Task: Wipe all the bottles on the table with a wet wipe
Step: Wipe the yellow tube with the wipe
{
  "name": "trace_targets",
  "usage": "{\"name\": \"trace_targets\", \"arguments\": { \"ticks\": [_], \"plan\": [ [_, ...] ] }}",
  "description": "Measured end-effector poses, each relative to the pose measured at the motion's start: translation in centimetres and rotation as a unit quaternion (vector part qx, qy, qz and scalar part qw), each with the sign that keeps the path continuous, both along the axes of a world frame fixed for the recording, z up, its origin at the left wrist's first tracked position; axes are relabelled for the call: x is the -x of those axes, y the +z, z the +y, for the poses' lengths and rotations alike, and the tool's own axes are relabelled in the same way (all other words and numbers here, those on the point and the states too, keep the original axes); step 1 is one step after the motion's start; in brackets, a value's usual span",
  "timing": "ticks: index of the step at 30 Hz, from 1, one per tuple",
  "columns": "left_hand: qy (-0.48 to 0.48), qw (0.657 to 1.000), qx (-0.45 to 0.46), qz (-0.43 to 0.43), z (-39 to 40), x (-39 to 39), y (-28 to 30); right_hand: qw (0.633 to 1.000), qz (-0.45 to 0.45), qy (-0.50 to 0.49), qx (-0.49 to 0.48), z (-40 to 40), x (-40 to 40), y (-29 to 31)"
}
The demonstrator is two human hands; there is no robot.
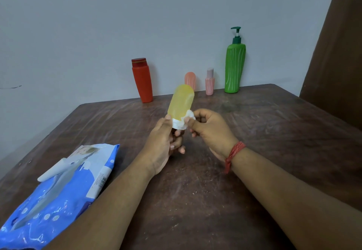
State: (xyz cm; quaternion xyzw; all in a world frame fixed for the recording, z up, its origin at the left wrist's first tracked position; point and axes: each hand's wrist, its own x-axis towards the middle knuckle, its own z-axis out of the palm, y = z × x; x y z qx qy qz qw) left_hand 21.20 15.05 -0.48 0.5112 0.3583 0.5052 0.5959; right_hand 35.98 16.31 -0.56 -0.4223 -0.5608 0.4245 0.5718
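Left hand [160, 144]: fingers curled round the lower end of the yellow bottle [181, 101], thumb up along its left side. Held above the table [254, 132], near frame centre.

Right hand [210, 130]: narrow pinch, thumb and fingers closed on the white wet wipe [182, 121], which is bunched against the lower part of the bottle, just above the left hand's grip. Red thread band [234, 155] on the right wrist.

Around:
- Blue wipes pack [58, 191] lying flat at 8 o'clock from the hands, white lid flap [52, 169] raised. Left forearm passes just beside its right edge.
- Along the far table edge by the wall: red bottle [142, 80] at 11 o'clock, upright with a slight lean. Peach bottle [190, 79] at 12 o'clock, its lower part hidden behind the yellow bottle's top. Small pink bottle [210, 82] at 1 o'clock, upright. Green pump bottle [235, 63] further out at 1 o'clock, tallest, pump nozzle pointing left.
- All four are well apart from the hands. Nothing lies between hands and camera.
- Brown curtain or panel [337, 53] at 2 o'clock, past the table's right edge.

Yellow bottle: long axis near vertical, tilted slightly toward 1 o'clock. Rounded end up and away from the camera. Bottom end is inside the left hand and under the wipe, so I can't tell cap details.
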Motion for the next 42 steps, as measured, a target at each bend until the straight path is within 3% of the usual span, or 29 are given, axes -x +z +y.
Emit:
{"name": "trace_targets", "arguments": {
  "ticks": [2, 7, 10, 12, 14, 17, 21, 25, 30, 34, 39, 42],
  "plan": [
    [-0.017, 1.0, 0.005, 0.008, 0.0, -0.1, 0.0, 0.997, 0.031, -0.071, -0.026, 0.2, -0.2, 0.6],
    [-0.059, 0.997, 0.003, 0.056, -0.1, -0.2, -0.4, 0.968, -0.004, -0.229, -0.099, 1.4, -1.9, 1.2],
    [-0.054, 0.997, 0.002, 0.051, -0.1, -0.1, -0.4, 0.925, -0.168, -0.252, -0.228, 0.9, -1.8, 1.0],
    [-0.049, 0.998, 0.003, 0.034, 0.1, 0.3, -0.4, 0.875, -0.312, -0.183, -0.321, 0.2, -0.8, 0.5],
    [-0.048, 0.998, 0.003, 0.03, 0.1, 0.4, -0.4, 0.839, -0.373, -0.159, -0.362, 0.7, -1.1, 0.6],
    [-0.046, 0.998, 0.009, 0.038, 0.0, 0.2, -0.5, 0.857, -0.315, -0.245, -0.326, 1.6, -2.7, 1.4],
    [-0.052, 0.998, 0.007, 0.02, 0.2, 0.5, -0.5, 0.821, -0.417, -0.128, -0.368, 0.6, -2.1, 0.6],
    [-0.061, 0.998, 0.008, 0.03, 0.1, 0.3, -0.7, 0.857, -0.328, -0.241, -0.317, 1.7, -3.4, 1.7],
    [-0.052, 0.998, 0.012, 0.017, 0.2, 0.5, -0.5, 0.823, -0.425, -0.131, -0.353, 0.6, -2.5, 0.9],
    [-0.065, 0.996, -0.007, 0.056, -0.1, 0.1, -0.7, 0.855, -0.335, -0.25, -0.308, 1.8, -4.1, 2.1],
    [-0.056, 0.998, 0.004, 0.025, 0.1, 0.5, -0.5, 0.821, -0.432, -0.095, -0.361, -0.3, -1.8, 1.0],
    [-0.053, 0.998, 0.003, 0.034, 0.1, 0.4, -0.6, 0.825, -0.431, -0.146, -0.335, 0.5, -2.1, 1.5]
  ]
}}
